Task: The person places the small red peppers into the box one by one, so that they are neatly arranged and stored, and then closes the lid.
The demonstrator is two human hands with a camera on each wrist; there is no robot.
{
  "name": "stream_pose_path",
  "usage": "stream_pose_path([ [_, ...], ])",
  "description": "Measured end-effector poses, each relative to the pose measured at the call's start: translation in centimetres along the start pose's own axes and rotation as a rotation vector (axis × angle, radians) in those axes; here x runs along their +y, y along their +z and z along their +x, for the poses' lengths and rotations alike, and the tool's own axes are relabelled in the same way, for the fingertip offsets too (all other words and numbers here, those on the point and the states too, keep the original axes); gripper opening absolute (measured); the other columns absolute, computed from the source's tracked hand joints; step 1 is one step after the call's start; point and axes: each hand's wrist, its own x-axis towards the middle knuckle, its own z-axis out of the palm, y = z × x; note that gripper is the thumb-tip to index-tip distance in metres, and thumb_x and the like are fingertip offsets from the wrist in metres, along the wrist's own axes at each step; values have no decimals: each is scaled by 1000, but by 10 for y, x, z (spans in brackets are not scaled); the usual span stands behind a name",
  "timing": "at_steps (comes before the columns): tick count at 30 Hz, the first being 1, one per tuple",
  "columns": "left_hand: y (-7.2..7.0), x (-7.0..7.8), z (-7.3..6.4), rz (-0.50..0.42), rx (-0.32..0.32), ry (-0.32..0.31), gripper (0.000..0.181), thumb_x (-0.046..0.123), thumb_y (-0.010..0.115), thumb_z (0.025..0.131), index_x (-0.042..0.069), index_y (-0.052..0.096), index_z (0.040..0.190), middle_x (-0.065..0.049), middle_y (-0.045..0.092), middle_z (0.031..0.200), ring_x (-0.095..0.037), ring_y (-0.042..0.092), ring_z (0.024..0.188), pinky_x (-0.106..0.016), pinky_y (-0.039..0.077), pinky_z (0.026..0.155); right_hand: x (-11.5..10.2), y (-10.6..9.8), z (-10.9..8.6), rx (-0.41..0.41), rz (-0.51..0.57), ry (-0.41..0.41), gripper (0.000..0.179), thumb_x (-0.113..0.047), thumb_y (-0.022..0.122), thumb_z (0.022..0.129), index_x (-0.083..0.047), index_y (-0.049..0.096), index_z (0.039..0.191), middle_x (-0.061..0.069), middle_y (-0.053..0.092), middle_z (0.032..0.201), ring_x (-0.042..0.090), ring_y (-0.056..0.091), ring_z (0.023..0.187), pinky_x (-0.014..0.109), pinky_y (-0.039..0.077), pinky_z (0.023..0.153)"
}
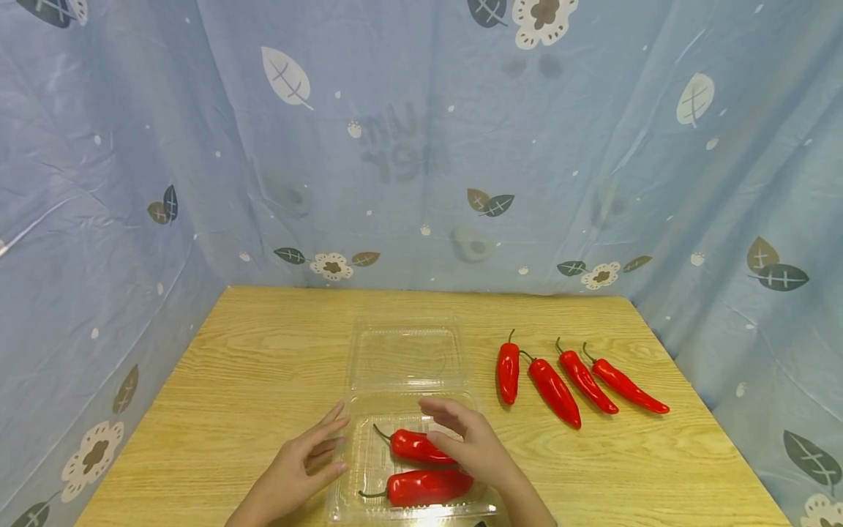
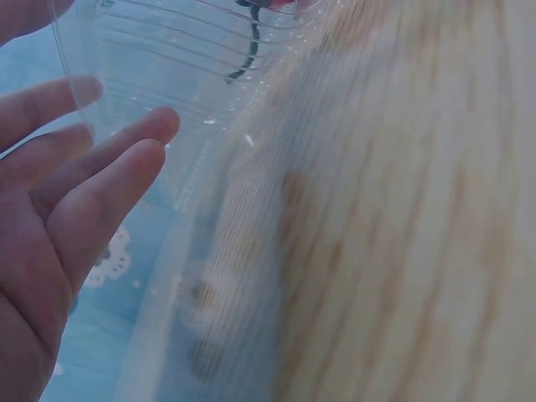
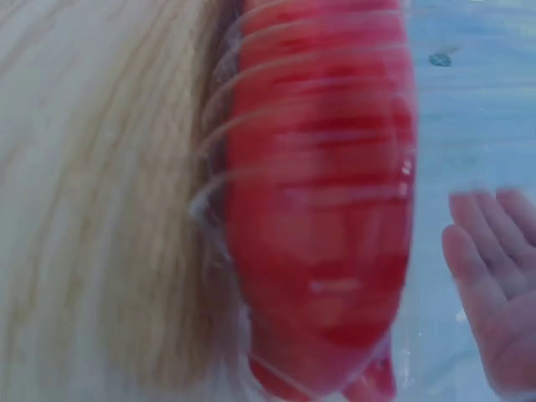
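A clear plastic clamshell box (image 1: 410, 401) lies with its lid (image 1: 408, 351) folded back. Two red chili peppers rest crosswise inside, one behind (image 1: 415, 445) and one in front (image 1: 428, 487), green stems pointing left. My left hand (image 1: 290, 472) is at the box's left side, its fingers loosely spread at the wall; the left wrist view shows the fingertips (image 2: 155, 126) overlapping clear plastic. Over the box's right part is my right hand (image 1: 470, 443), fingers extended, covering the rear pepper's tip. In the right wrist view, a pepper (image 3: 322, 184) shows red through the ribbed wall.
Several more red chili peppers (image 1: 555, 391) lie on the wooden table (image 1: 263, 351) to the right of the box. Blue patterned curtains (image 1: 421, 219) enclose the table at the back and both sides. A small black item (image 1: 481, 523) shows at the bottom edge.
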Motion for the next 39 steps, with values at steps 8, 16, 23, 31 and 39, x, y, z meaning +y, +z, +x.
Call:
stream_pose_path([
  [8,0,-1,0,5,4,-4,59,15,65,90,0,40,141,-19,22,155,-40,54,117,-35,54,92,-3,-9,-4,48,-13,-28,40,-6,58,93,-3,51,132,19,55,133,29,54,123,32,47,104],
  [16,0,1,0,-9,3,-20,59,16,65,90,1,40,141,-18,21,155,-40,55,116,-35,54,92,-3,-24,-8,149,-35,-121,39,1,58,91,1,52,130,22,56,130,18,57,120,25,49,100],
  [23,0,2,0,-13,-1,-23,58,15,65,90,-1,40,141,-18,21,155,-39,54,117,-35,53,92,-5,-38,-14,217,-45,-152,39,3,59,90,3,52,129,24,57,128,14,57,119,18,47,99],
  [31,0,0,2,-18,-3,-10,58,15,65,90,-1,41,140,-19,21,155,-40,52,119,-35,52,94,-4,-55,-27,310,-55,-142,40,3,58,91,4,51,130,8,59,129,8,56,118,14,47,98],
  [39,0,-2,0,-4,-8,12,58,15,64,91,-2,40,140,-20,21,155,-42,52,119,-38,53,93,0,-69,-40,362,-76,-125,41,6,58,90,7,50,130,-8,60,127,6,58,116,15,50,93],
])
